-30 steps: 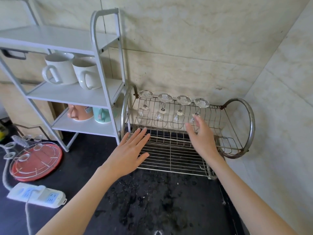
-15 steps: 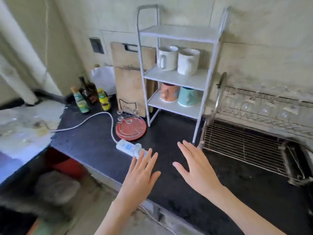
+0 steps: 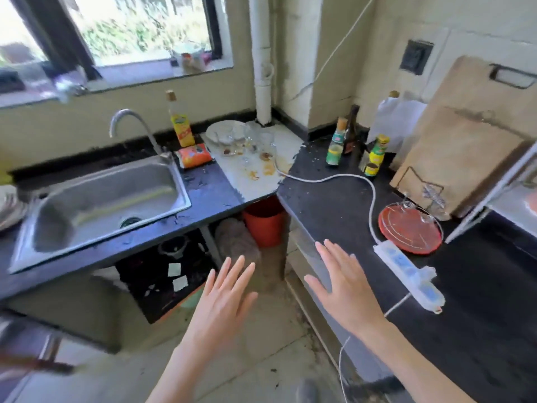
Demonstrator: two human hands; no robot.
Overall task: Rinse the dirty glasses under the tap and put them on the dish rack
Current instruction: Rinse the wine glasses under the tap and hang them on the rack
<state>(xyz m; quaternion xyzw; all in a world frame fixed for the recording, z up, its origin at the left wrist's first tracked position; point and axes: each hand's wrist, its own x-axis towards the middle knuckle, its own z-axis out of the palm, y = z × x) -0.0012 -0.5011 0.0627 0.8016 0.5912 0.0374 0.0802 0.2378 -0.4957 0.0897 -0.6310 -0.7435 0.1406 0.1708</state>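
Both my hands were empty and spread flat, fingers straight: my left hand (image 3: pixel 225 295) hung over the floor in front of the open space under the bench, and my right hand (image 3: pixel 345 283) hovered at the near edge of the dark bench (image 3: pixel 479 301), touching nothing. The dirty glasses (image 3: pixel 255 138) stood clustered in the far corner on the pale, stained stretch of bench (image 3: pixel 255 181), beside a white plate (image 3: pixel 220 130) and at the foot of the white pipe (image 3: pixel 263 68). They were blurred, so I could not count them. The sink (image 3: pixel 96 205) lay well to their left, with the tap (image 3: pixel 130 123) arched over its back rim and a yellow bottle (image 3: pixel 180 123) and an orange packet (image 3: pixel 194 155) between tap and glasses.

As I judged it, the step in hand was to fetch the next glass. To do it well, I needed to reach past the white cable (image 3: pixel 334 180) running from that corner to the power strip (image 3: pixel 409 274) without snagging it, and take one glass by the bowl instead of sweeping in among its neighbours. Carrying it across low and upright would keep dregs off the bench, and clear of the bottle. The dish rack was out of view to my right, so I could not tell what room it had.
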